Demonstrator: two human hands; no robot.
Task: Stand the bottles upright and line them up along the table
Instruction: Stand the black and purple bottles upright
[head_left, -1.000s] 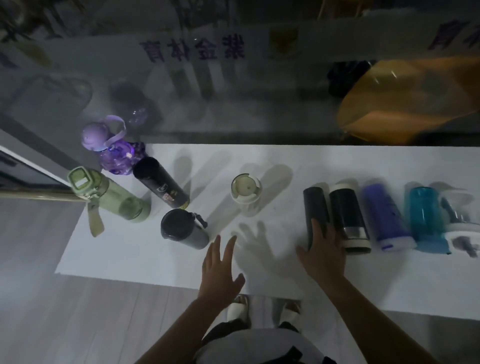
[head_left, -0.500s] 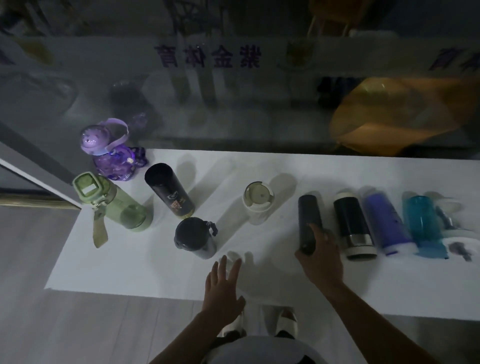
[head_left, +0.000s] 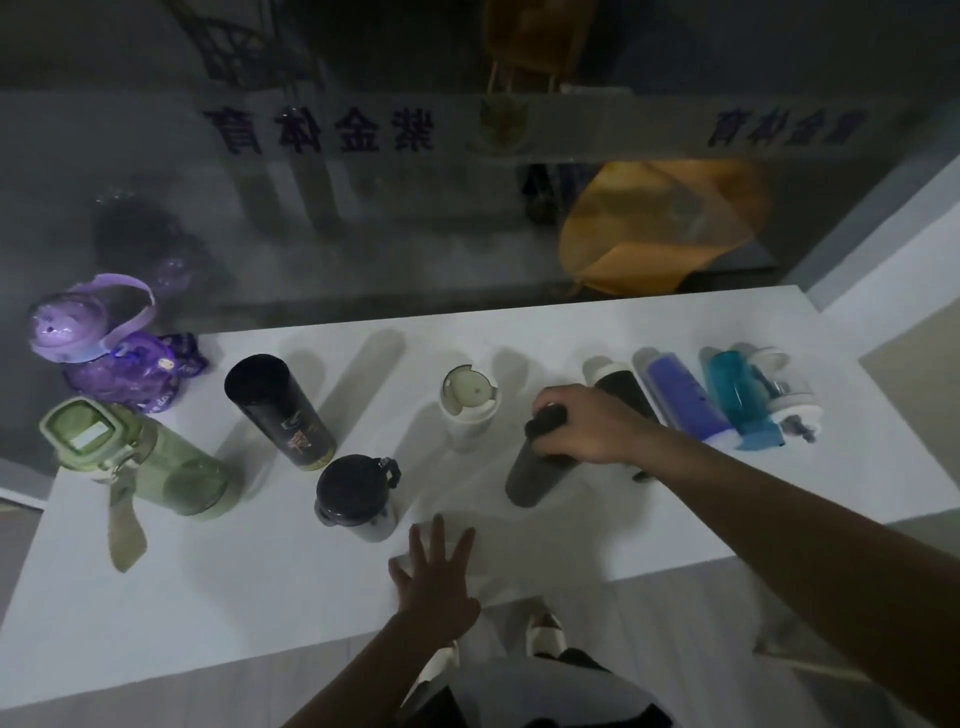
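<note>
Standing up the slim black bottle (head_left: 535, 467), looks like: right hand (head_left: 587, 434) clenched round its top, base on the table (head_left: 260, 597) beside the cream cup (head_left: 467, 410). Left hand (head_left: 434, 584) rests flat, fingers spread, grasping nothing. Four bottles to the right lie flat; probably next.

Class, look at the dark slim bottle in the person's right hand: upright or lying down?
Tilted, nearly upright: the dark slim bottle leans under the right hand gripping its top.

Dim, bluish light | long soft shadows on surface (head_left: 519, 322) (falling toward the far edge) | wide-angle edge bending | slight blur
</note>
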